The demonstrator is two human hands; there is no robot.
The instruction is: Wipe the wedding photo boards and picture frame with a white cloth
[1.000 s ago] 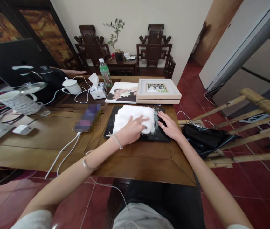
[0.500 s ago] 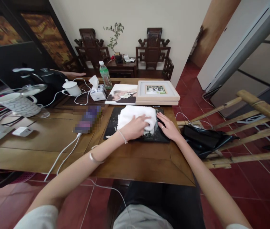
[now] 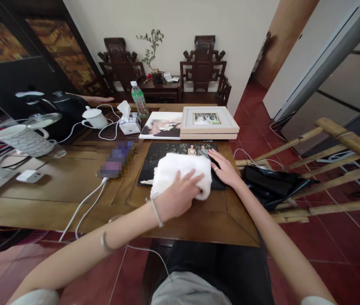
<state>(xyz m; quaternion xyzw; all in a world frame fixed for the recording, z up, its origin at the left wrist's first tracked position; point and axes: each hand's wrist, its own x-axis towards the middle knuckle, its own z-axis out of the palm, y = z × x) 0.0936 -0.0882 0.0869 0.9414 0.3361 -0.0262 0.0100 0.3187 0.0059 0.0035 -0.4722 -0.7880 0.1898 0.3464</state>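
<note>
A folded white towel (image 3: 167, 173) lies over a dark photo print or panel (image 3: 154, 152) on the table. Its front edge hangs past the panel's near side. My left hand (image 3: 181, 195) grips the towel from above, some fingers stretched over it and others pressed into its right side. My right hand (image 3: 226, 167) rests flat with fingers extended on the panel's right edge, holding nothing. Two small figures in the photo show between the towel and that hand. The towel hides much of the panel's middle.
Behind the panel lie a light wooden frame (image 3: 211, 132) and a white-edged photo (image 3: 162, 127). To the left are a phone (image 3: 118, 159) on a cable, a tissue box (image 3: 130, 125), a bottle (image 3: 140, 101) and cups. A bamboo rack (image 3: 335, 131) stands at right.
My left hand has drawn the towel toward me, off the panel's back part, uncovering the figures in the photo. My right hand has stayed in place.
</note>
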